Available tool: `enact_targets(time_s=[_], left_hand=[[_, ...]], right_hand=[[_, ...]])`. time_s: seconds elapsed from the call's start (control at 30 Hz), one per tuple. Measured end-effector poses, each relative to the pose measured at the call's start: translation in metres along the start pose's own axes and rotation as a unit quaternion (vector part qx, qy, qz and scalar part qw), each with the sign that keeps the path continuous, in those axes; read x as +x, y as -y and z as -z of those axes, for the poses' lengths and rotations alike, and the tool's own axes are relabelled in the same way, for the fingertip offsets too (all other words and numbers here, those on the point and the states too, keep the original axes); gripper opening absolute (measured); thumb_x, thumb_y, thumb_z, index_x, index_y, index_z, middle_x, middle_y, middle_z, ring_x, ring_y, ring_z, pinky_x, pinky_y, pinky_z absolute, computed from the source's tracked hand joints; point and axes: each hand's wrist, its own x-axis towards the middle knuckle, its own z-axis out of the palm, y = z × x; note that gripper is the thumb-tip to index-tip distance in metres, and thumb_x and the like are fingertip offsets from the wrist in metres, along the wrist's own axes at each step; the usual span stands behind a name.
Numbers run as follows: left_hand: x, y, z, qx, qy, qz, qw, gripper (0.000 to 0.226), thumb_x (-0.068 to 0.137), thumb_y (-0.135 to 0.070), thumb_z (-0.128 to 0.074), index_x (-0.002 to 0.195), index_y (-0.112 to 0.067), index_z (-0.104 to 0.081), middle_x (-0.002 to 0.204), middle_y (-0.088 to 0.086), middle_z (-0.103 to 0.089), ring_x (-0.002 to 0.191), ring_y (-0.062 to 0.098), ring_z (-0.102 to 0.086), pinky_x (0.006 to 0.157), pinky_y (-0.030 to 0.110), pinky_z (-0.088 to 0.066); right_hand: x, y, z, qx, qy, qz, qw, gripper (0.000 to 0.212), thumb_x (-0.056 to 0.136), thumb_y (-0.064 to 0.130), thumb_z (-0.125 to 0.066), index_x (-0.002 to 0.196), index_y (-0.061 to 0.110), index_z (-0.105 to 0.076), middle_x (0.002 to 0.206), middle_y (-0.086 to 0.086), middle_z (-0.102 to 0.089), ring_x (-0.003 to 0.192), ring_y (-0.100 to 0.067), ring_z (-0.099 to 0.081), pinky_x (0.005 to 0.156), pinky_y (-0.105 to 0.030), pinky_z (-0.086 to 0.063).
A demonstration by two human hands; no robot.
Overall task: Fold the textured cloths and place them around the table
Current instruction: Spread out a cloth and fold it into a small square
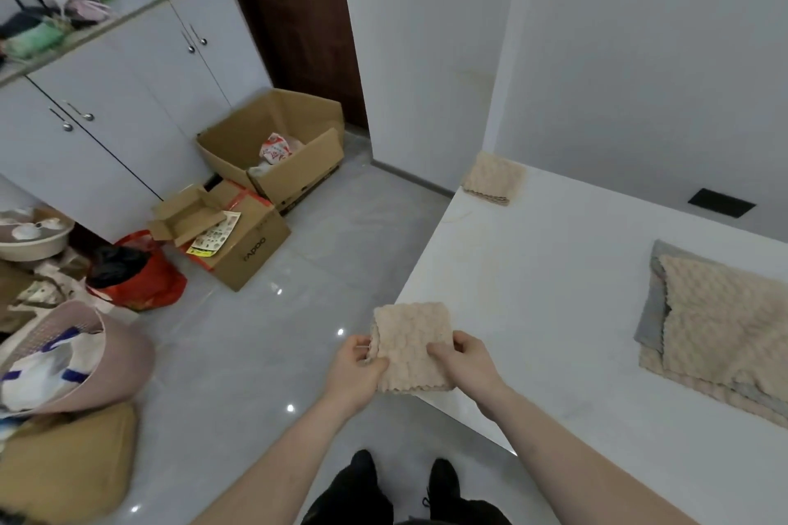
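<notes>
The folded beige square of bumpy textured cloth is held up at the near left corner of the white stone-look counter, partly over the counter edge and partly over the grey tiled floor. The left hand has its grip pinched on the cloth's left edge, thumb on top; the right hand pinches the right edge the same way. The cloth looks already folded into a compact pad, so the step in hand seems to be the placing rather than the folding. The next move likely calls for lowering it flat onto this corner and letting go with both hands without the layers springing open. Another folded beige cloth already lies at the far corner by the wall. A loose pile of beige and grey cloths waits on the counter's right side, not yet folded.
</notes>
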Motion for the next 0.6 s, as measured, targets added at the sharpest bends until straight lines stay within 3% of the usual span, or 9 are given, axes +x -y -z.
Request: enact_targets(time_s=[0.07, 0.17, 0.27, 0.37, 0.6], left_hand=[[0.011, -0.005, 0.014, -0.008, -0.007, -0.007, 1.0, 0.032, 0.085, -0.017, -0.074, 0.11, -0.023, -0.055, 0.113, 0.0, -0.064, 0.102, 0.014, -0.064, 0.08, 0.031, -0.056], [0.034, -0.013, 0.031, -0.015, -0.003, -0.012, 1.0, 0.039, 0.075, -0.025, -0.074, 0.11, -0.025, -0.057, 0.114, 0.001, -0.066, 0.102, 0.015, -0.066, 0.085, 0.038, -0.059], [0.062, -0.018, 0.052, -0.007, 0.01, -0.022, 1.0, 0.031, 0.086, -0.014, -0.073, 0.109, -0.026, -0.057, 0.114, 0.001, -0.066, 0.101, 0.015, -0.067, 0.085, 0.038, -0.059], [0.091, -0.021, 0.082, 0.006, 0.031, -0.03, 0.999, 0.029, 0.09, -0.01, -0.069, 0.112, -0.021, -0.056, 0.11, -0.003, -0.063, 0.097, 0.011, -0.064, 0.076, 0.031, -0.057], [0.16, -0.027, 0.141, 0.064, 0.094, -0.048, 0.992, 0.032, 0.087, -0.01, -0.071, 0.114, -0.019, -0.056, 0.111, 0.003, -0.063, 0.093, 0.011, -0.062, 0.071, 0.029, -0.054]], right_hand=[[0.007, 0.012, -0.011, -0.004, 0.005, 0.005, 1.0, 0.02, 0.085, 0.027, -0.069, 0.098, 0.013, -0.07, 0.092, 0.0, -0.073, 0.08, -0.015, -0.068, 0.063, -0.027, -0.052], [0.022, 0.031, -0.025, -0.012, -0.007, 0.007, 1.0, 0.019, 0.084, 0.026, -0.069, 0.098, 0.013, -0.07, 0.097, -0.004, -0.074, 0.084, -0.017, -0.069, 0.067, -0.028, -0.053], [0.037, 0.044, -0.048, -0.004, -0.029, 0.003, 1.0, 0.018, 0.084, 0.026, -0.07, 0.097, 0.013, -0.071, 0.101, -0.006, -0.075, 0.09, -0.021, -0.071, 0.069, -0.03, -0.053], [0.052, 0.056, -0.08, 0.004, -0.047, -0.008, 0.999, 0.02, 0.084, 0.027, -0.07, 0.098, 0.013, -0.071, 0.103, -0.008, -0.075, 0.099, -0.025, -0.072, 0.07, -0.032, -0.055], [0.071, 0.081, -0.144, 0.026, -0.116, -0.02, 0.993, 0.023, 0.084, 0.03, -0.07, 0.096, 0.011, -0.07, 0.095, -0.006, -0.073, 0.086, -0.023, -0.069, 0.067, -0.034, -0.054]])
